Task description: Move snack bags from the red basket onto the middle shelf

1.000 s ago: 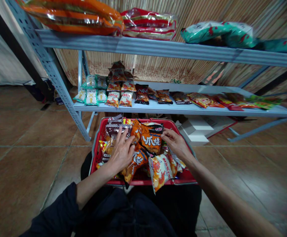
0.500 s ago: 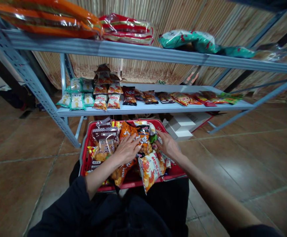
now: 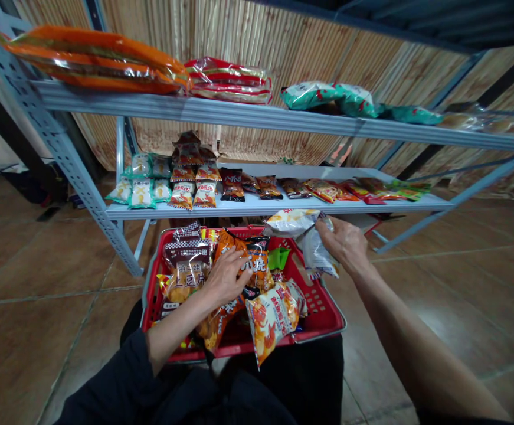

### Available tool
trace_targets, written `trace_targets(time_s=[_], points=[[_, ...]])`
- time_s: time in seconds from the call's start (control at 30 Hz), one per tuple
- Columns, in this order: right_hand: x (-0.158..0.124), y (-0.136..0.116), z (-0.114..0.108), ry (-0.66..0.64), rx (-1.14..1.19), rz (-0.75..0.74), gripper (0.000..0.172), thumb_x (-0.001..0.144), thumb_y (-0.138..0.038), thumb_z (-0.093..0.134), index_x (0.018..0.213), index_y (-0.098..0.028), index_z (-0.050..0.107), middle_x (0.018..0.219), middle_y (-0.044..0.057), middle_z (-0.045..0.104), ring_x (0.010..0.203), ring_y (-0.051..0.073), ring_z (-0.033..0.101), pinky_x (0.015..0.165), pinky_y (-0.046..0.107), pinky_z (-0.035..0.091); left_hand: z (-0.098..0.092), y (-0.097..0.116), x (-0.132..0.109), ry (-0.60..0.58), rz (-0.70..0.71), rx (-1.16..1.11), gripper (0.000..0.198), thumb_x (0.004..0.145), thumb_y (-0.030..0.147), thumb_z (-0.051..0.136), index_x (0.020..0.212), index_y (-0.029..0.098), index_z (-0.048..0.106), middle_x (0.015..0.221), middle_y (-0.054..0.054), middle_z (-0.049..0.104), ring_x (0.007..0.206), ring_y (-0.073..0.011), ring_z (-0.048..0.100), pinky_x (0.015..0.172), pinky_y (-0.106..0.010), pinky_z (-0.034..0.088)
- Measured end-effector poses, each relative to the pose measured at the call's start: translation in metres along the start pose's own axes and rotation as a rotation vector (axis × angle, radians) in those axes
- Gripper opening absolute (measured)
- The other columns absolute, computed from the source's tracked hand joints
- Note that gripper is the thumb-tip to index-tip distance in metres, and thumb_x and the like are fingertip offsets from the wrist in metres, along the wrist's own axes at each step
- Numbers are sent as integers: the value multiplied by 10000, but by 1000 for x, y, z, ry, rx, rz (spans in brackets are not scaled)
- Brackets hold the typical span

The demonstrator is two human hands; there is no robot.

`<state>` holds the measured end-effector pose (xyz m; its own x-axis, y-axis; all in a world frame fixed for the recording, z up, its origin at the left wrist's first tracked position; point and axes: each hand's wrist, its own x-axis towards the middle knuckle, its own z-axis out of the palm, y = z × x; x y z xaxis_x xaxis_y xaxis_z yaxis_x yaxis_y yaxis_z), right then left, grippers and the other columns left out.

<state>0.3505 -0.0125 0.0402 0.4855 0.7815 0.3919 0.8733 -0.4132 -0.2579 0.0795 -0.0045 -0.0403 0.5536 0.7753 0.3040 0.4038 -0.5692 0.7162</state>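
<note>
A red basket point(image 3: 327, 323) full of snack bags rests on my lap. My right hand point(image 3: 344, 243) pinches white snack bags point(image 3: 294, 222) above the basket's right rear edge. With fingers spread, my left hand point(image 3: 229, 275) lies on an orange snack bag point(image 3: 230, 241) in the middle of the basket. Brown potato-chip bags point(image 3: 188, 268) stand at the basket's left. A white and orange bag point(image 3: 272, 316) leans over the front rim, and a green packet point(image 3: 278, 258) shows at the back.
Ahead, a blue metal shelf point(image 3: 257, 206) holds rows of small snack packets point(image 3: 206, 193). The upper shelf point(image 3: 248, 115) carries orange, red and teal packages point(image 3: 312, 94). Tiled floor point(image 3: 438, 289) lies on both sides.
My right hand has come up and to the right out of the basket with white bags in its grip. My left hand stays on the orange bag. The view has tilted slightly upward.
</note>
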Motion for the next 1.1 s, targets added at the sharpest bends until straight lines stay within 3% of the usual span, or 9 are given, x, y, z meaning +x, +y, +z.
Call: trace_targets(time_s=[0.1, 0.23, 0.33, 0.47, 0.57, 0.7, 0.83, 0.97, 1.1], points=[[-6, -20, -14, 104, 28, -90, 389, 775, -440, 455, 926, -174, 696, 725, 143, 671, 768, 297, 617, 643, 355, 412, -8, 22, 2, 46, -29, -338, 295, 802, 366, 504, 1003, 202, 644, 1183, -99, 575, 1166, -243, 463, 1028, -445, 295], [-33, -53, -14, 83, 145, -383, 345, 819, -323, 421, 1096, -271, 620, 1036, 51, 654, 902, 246, 600, 729, 333, 436, -7, 50, 4, -63, -346, -1138, 368, 770, 417, 566, 1036, 163, 598, 1140, -144, 586, 1053, -258, 554, 940, -453, 407], [-49, -63, -4, 64, 175, -615, 355, 807, -229, 445, 1123, -269, 601, 1092, 37, 629, 957, 235, 572, 800, 358, 445, -7, 53, 8, 109, -541, -1611, 422, 781, 465, 540, 1039, 131, 556, 1126, -170, 579, 1020, -237, 578, 927, -398, 437], [-62, -58, 12, -77, 189, -952, 467, 752, -79, 455, 1154, -287, 570, 1172, 22, 587, 1038, 222, 530, 873, 404, 434, -17, 37, 16, 398, -603, -1753, 384, 786, 466, 530, 1025, 165, 557, 1024, -110, 624, 944, -205, 603, 862, -392, 479], [-70, -54, 20, -122, 186, -1059, 487, 765, -57, 447, 1181, -291, 543, 1203, 36, 569, 1067, 228, 516, 865, 433, 436, -23, 28, 18, 545, -652, -1739, 292, 767, 387, 577, 973, 180, 570, 936, -56, 646, 827, -174, 616, 766, -386, 512], [-82, -58, 22, -158, 220, -1092, 424, 804, -168, 505, 1216, -269, 511, 1240, 64, 538, 1129, 241, 480, 907, 449, 420, -28, 18, 16, 618, -694, -1750, 134, 762, 234, 553, 865, 158, 591, 767, -21, 653, 662, -133, 609, 644, -289, 517], [-85, -62, 20, -232, 343, -1086, 486, 793, -367, 555, 1256, -250, 466, 1311, 77, 469, 1193, 236, 434, 980, 448, 370, -38, 0, 15, 613, -681, -1725, 126, 728, 186, 549, 831, 135, 601, 708, -24, 652, 598, -134, 607, 590, -272, 514], [-71, -67, 19, -243, 504, -825, 453, 835, -364, 490, 1271, -248, 445, 1300, 70, 482, 1203, 214, 431, 1010, 437, 343, -51, -11, 15, 581, -636, -1741, 158, 717, 185, 562, 854, 119, 606, 750, -45, 671, 652, -157, 629, 642, -307, 532], [-48, -70, 25, -533, 673, -493, 522, 827, -467, 460, 1298, -248, 408, 1250, 71, 534, 1148, 230, 494, 946, 439, 411, -59, -7, 16, 561, -531, -1774, 186, 724, 178, 564, 892, 115, 612, 795, -55, 684, 719, -164, 640, 725, -316, 529]])
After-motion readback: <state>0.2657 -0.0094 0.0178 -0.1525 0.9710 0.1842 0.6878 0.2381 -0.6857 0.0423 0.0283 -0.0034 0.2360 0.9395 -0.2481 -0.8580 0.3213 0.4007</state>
